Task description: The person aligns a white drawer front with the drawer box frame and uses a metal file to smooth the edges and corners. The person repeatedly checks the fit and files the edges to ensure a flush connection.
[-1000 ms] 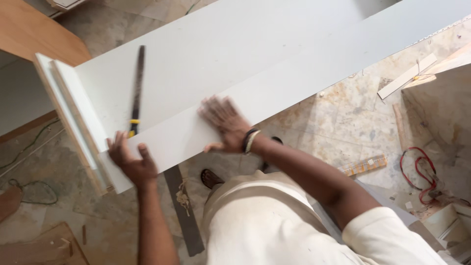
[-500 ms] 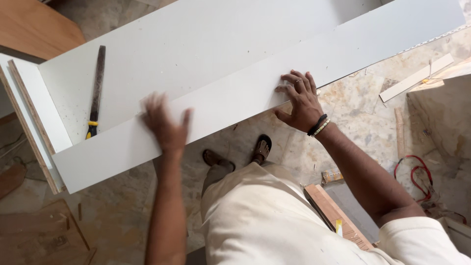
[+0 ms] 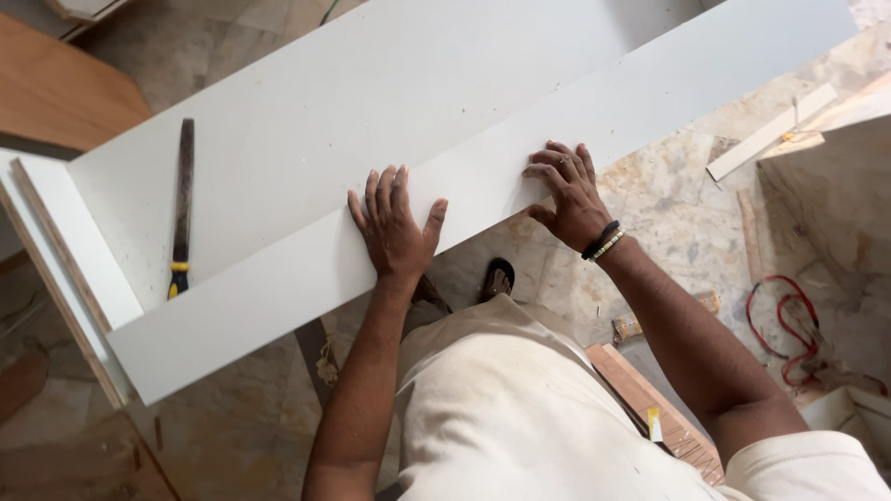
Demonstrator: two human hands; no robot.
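Pressing my left hand (image 3: 394,227) flat, fingers spread, onto the long white laminated board (image 3: 390,148) where it was mid-swing before; my right hand (image 3: 568,190) stays open on the board's front edge strip. A flat metal file with a yellow-banded handle (image 3: 182,206) lies toward its left end. Red cable (image 3: 789,325) coils on the stone floor (image 3: 687,232).

The long board (image 3: 278,278) and the wide panel (image 3: 371,102) beyond it are plain white. The file (image 3: 182,206) at left is dark with a yellow-banded black handle. The floor (image 3: 687,223) is mottled beige stone, and the cable (image 3: 789,325) at right is red.
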